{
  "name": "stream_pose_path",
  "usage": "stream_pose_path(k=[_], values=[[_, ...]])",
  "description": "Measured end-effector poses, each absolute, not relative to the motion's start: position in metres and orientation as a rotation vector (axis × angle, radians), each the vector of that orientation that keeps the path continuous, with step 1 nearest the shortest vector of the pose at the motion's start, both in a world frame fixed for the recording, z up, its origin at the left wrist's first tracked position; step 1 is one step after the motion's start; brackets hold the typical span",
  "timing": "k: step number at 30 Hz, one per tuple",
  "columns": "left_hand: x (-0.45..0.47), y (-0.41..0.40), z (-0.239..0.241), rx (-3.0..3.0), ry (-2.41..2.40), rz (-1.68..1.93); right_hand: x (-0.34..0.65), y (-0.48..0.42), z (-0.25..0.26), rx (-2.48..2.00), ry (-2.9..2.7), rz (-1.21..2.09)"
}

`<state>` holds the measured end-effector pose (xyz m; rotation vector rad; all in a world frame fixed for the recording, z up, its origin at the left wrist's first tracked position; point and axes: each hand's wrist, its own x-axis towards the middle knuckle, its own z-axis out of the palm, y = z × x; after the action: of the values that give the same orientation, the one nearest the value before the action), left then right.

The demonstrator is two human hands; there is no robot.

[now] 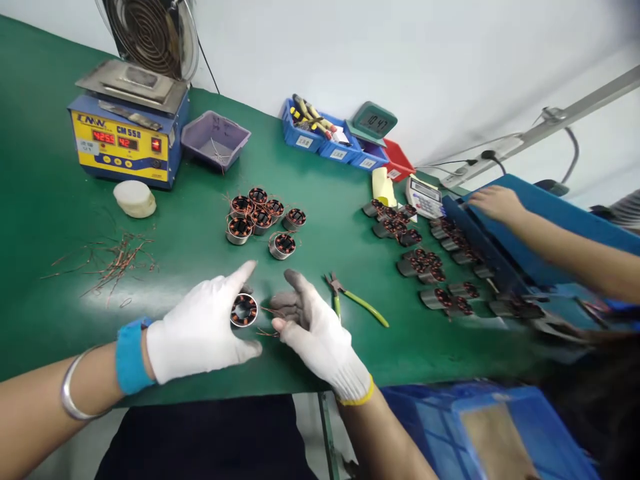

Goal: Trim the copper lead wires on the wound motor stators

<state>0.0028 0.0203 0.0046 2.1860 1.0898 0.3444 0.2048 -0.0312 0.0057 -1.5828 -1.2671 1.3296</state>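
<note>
A wound motor stator (244, 311), a metal ring with copper coils inside, sits in the curve of my left hand (203, 327), which wears a white glove. The left index finger and thumb reach past it, and a grey fingertip shows behind its rim. Loose copper wire ends (270, 312) stick out from the stator to the right. Close to these ends is my right hand (317, 327), also gloved, its thumb and fingers apart. Green-handled cutting pliers (357, 298) lie just beyond the right hand. Several more stators (261, 219) stand grouped behind both hands.
Wire scraps (117, 267) lie at left, below a white round pad (135, 199). Behind stand a solder pot (127, 137), a purple tray (215, 140) and blue bins (333, 143). At right, a co-worker's arm (565, 240) reaches over a blue box near more stators (423, 265).
</note>
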Motion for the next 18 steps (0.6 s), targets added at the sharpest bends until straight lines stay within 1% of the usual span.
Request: stream_pose_path(k=[3, 6, 9, 11, 13, 15, 18], values=[[0.009, 0.020, 0.001, 2.185, 1.136, 0.335, 0.203, -0.013, 0.013, -1.359, -1.223, 1.395], [0.012, 0.020, 0.000, 2.211, 1.141, 0.318, 0.207, 0.002, 0.024, -1.243, -1.146, 1.245], [0.011, 0.023, 0.003, 2.182, 1.125, 0.298, 0.210, 0.003, 0.033, -1.461, -1.387, 1.077], [0.010, 0.025, 0.005, 2.154, 1.104, 0.302, 0.207, 0.000, 0.035, -1.618, -1.746, 1.061], [0.009, 0.027, 0.006, 2.138, 1.100, 0.295, 0.202, -0.002, 0.033, -1.625, -2.009, 1.050], [0.008, 0.027, 0.005, 2.147, 1.099, 0.285, 0.197, -0.001, 0.030, -1.563, -2.024, 1.008], [0.008, 0.028, 0.002, 2.186, 1.079, 0.275, 0.191, 0.006, 0.027, -1.526, -1.807, 0.980]])
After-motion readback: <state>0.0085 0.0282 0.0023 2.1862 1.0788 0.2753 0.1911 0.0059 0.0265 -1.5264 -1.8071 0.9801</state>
